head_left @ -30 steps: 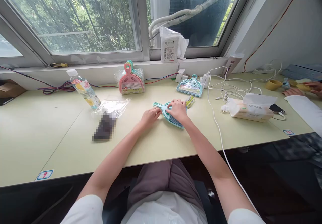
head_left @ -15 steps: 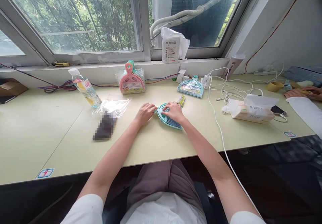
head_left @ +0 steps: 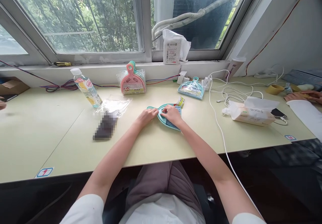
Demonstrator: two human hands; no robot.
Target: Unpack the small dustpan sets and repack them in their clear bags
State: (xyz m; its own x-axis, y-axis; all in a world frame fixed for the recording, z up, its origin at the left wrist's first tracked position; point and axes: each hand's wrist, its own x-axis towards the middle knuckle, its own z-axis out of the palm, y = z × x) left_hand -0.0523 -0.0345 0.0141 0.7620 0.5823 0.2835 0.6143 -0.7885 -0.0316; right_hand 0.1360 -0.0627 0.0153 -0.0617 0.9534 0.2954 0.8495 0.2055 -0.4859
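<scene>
A small teal dustpan (head_left: 164, 122) lies on the table in front of me, its handle pointing left. A brush (head_left: 177, 110) with blue bristles sits in its pan. My left hand (head_left: 148, 116) is closed at the neck of the dustpan, where the handle meets the pan. Over the pan, my right hand (head_left: 172, 114) has its fingers bent in a pinch on the brush's upper part, which it mostly covers. A yellow-green label (head_left: 180, 102) sticks up just behind the right hand.
Wrapped dustpan sets (head_left: 132, 83) stand by the sill; another teal set (head_left: 191, 88) lies at the back. A bottle (head_left: 87, 88), clear plastic (head_left: 117, 106) and a blurred dark object (head_left: 105, 126) are left. Tissues (head_left: 251, 112) and white cables are right. Other people's hands show at both edges.
My left hand has shifted slightly along the dustpan, so its handle end now shows behind the fingers. Another person's fingers have come in at the left edge.
</scene>
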